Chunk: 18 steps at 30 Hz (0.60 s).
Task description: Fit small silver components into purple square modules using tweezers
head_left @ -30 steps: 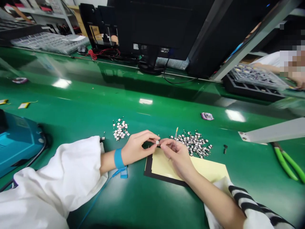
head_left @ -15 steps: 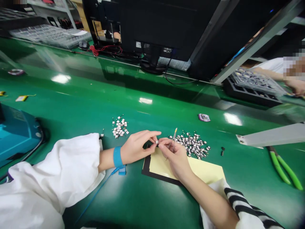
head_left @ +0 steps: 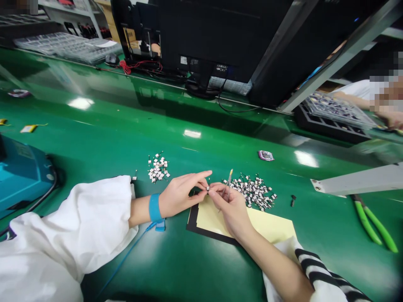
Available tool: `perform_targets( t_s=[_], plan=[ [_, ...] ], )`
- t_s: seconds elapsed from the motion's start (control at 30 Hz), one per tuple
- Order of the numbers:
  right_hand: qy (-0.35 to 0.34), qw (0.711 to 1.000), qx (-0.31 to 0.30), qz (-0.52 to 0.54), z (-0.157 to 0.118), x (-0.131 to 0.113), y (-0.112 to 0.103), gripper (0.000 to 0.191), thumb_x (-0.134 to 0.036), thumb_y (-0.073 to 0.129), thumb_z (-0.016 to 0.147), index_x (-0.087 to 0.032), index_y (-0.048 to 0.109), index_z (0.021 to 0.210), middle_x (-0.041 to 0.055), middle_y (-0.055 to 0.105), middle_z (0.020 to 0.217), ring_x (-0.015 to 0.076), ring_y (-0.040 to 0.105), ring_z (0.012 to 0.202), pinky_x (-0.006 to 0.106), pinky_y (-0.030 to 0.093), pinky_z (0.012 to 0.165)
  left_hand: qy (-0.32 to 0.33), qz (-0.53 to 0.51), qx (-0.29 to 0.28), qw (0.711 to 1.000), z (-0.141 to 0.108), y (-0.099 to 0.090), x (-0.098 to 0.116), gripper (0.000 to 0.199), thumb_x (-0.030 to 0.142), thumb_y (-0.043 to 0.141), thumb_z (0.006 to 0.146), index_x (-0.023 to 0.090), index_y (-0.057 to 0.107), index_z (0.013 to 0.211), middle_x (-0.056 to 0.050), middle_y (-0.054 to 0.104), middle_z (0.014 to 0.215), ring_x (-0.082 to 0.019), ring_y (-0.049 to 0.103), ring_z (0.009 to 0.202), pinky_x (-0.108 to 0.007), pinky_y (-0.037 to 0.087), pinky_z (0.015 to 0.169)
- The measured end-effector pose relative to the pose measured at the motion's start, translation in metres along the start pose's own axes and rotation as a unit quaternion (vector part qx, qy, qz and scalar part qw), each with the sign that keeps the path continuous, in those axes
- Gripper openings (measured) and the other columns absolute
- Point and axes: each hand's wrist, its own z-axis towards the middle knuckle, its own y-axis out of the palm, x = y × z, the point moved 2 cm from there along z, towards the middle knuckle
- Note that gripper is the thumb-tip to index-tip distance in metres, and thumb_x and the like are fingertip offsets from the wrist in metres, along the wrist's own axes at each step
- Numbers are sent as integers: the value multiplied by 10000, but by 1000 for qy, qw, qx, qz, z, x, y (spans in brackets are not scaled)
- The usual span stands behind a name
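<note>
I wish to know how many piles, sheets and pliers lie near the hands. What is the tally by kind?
Piles of small white-and-black components: 2
Pale yellow paper sheet on black backing: 1
Green-handled pliers: 1
Total: 4

electronics workshop, green anti-static workbench (head_left: 103, 126)

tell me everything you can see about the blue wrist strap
The anti-static wrist strap is a bright blue band, matte and soft-looking, worn snugly around the bare wrist of the left hand, just past the white sleeve. A squarish blue connector block sits at its lower edge. From there, a thin blue cord runs down and left across the green bench and out of view. The material cannot be told exactly.
</note>
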Motion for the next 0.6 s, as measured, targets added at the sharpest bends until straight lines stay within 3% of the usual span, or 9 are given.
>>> perform_targets(
  t_s=[0.3, 0.6],
  plan=[
    [14, 1000, -6, 6, 1, -1, 1, 134, -293, 642, 704, -171, 599, 670, 16, 577, 747, 123, 513, 665, 235, 379, 574, -11, -22, -13, 1000, 0, 1, -1, 415, 93, 522, 765, 155, 418, 1162, -21, 612, 854, -71, 608, 744, -168, 515, 747],
    [42, 998, 8, 48, 0, -5, 1, 231, -220, 719, 606, -150, 512, 530, -23, 542, 615, 75, 474, 547, 196, 343, 501, -23, -84, -51, 995, -2, 0, -2, 367, 96, 534, 773, 149, 444, 1125, -29, 609, 860, -64, 605, 758, -147, 517, 753]
  ],
)
